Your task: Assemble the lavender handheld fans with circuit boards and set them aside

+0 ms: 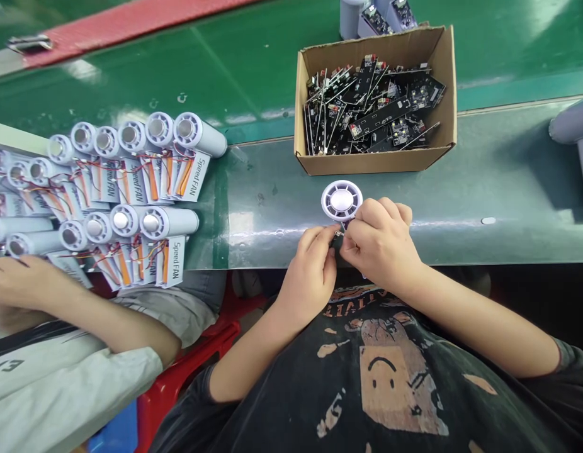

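A pale lavender handheld fan (pixel 342 199) faces up at the bench's front edge, its round vented end showing above my fingers. My right hand (pixel 383 242) is curled closed over the fan's body, which it mostly hides. Thumb and index finger of that hand pinch close to the fan's wires, though what lies between the tips is too small to make out. Just beside it, my left hand (pixel 313 274) is closed on a small dark circuit board (pixel 337 240), only part of which shows. The fingertips of both hands nearly meet below the fan's round end.
Behind my hands stands a cardboard box (pixel 374 165) heaped with black circuit boards (pixel 381 119). Rows of fan bodies (pixel 171 223) with wires and SpeedFAN panels lie at left, near a co-worker's arm (pixel 84 302). Another fan part (pixel 575 126) lies at the right edge.
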{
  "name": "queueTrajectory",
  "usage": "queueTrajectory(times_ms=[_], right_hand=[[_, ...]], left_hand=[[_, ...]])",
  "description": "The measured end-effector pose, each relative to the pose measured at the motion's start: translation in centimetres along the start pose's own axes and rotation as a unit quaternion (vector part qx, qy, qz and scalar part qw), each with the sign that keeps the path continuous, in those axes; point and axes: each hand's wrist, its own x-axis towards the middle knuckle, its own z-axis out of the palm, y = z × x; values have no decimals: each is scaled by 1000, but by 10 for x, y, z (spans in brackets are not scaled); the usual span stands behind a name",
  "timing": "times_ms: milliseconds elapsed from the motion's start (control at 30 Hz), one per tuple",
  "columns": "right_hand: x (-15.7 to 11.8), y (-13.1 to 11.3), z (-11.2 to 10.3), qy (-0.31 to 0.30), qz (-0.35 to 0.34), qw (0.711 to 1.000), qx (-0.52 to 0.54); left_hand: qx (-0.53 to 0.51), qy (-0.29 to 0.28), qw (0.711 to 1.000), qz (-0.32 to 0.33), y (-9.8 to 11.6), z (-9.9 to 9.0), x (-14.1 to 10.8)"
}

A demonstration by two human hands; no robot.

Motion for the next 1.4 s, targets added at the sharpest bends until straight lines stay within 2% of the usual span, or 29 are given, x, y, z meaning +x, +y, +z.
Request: queueTrajectory(times_ms=[233,633,867,1033,1233,1300,1400], right_hand=[[1,-1,0,-30,1,1000,7],[0,-1,2,-14,7,1000,0],[3,-3,0,-46,17,999,14],[-1,-2,6,-57,43,996,51],[-3,3,6,-34,65,993,98],[-2,11,-1,-6,51,989,137],[-4,30,-12,70,43,972,221]], left_hand=[[3,-5,1000,3,-1,1,0],[18,2,1000,12,-2,2,0],[23,4,999,32,-1,1,-1],[4,1,1000,31,-1,2,-1],[-26,21,999,35,-5,6,0],[-50,25,998,33,-10,6,0],[-95,22,995,5,-18,6,-2]])
